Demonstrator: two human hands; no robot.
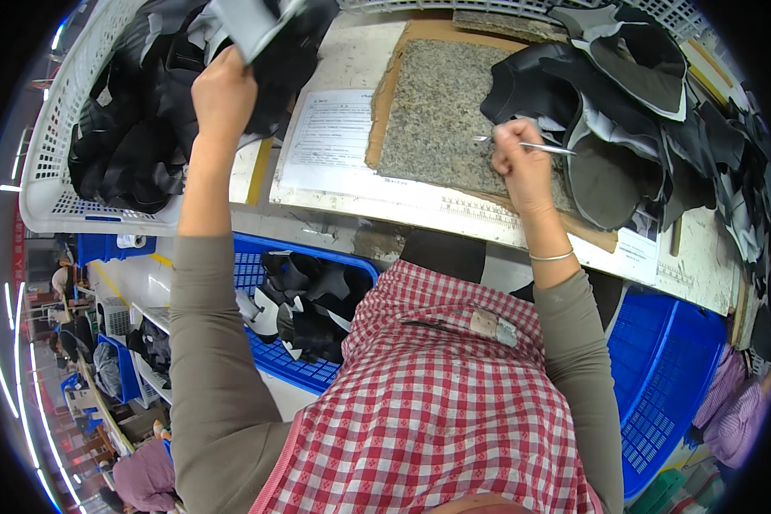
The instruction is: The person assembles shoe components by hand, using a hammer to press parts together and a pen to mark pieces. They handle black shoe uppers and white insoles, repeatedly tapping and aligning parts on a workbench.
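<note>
Left hand (224, 96) gripped a blurred pale piece (250, 31) over the white basket (53, 128); right hand (522, 167) pinched a slim metal tool (546, 148) above the stone slab (437, 103). Probably mid-transfer; next move called for keeping tip clear.

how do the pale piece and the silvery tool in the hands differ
The pale piece is broad and sheet-like; the silvery tool is slim and rod-like. The pale piece looks blurred; the silvery tool shows more sharply. The pale piece is in the left hand, the silvery tool in the right hand. Both look light in colour.
</note>
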